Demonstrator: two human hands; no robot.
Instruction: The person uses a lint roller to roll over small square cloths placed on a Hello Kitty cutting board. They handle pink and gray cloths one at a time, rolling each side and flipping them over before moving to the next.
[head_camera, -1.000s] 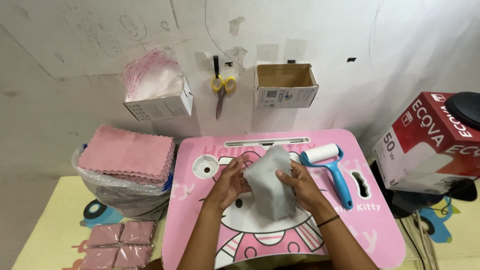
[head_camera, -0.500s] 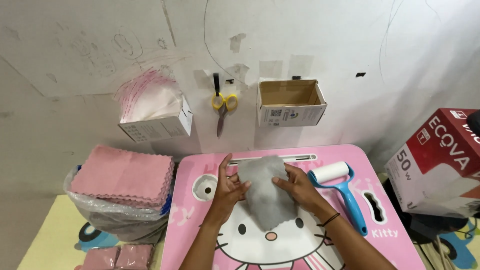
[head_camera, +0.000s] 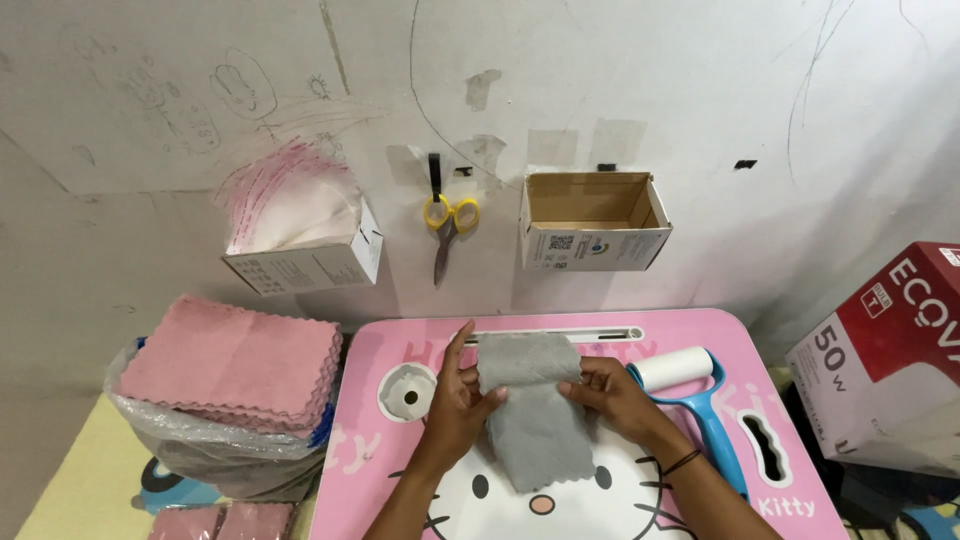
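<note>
A grey cloth (head_camera: 533, 415) lies over the middle of the pink worktop (head_camera: 690, 330), held between both hands. The left hand (head_camera: 455, 400) pinches the cloth's left edge, thumb on the fabric and fingers raised beside it. The right hand (head_camera: 615, 392) is closed on the right edge, where the upper part is folded over. The lower end of the cloth with its scalloped hem rests on the worktop between the wrists. A lint roller (head_camera: 700, 405) with a blue handle lies just right of the right hand. A stack of pink cloths (head_camera: 235, 362) sits well to the left
</note>
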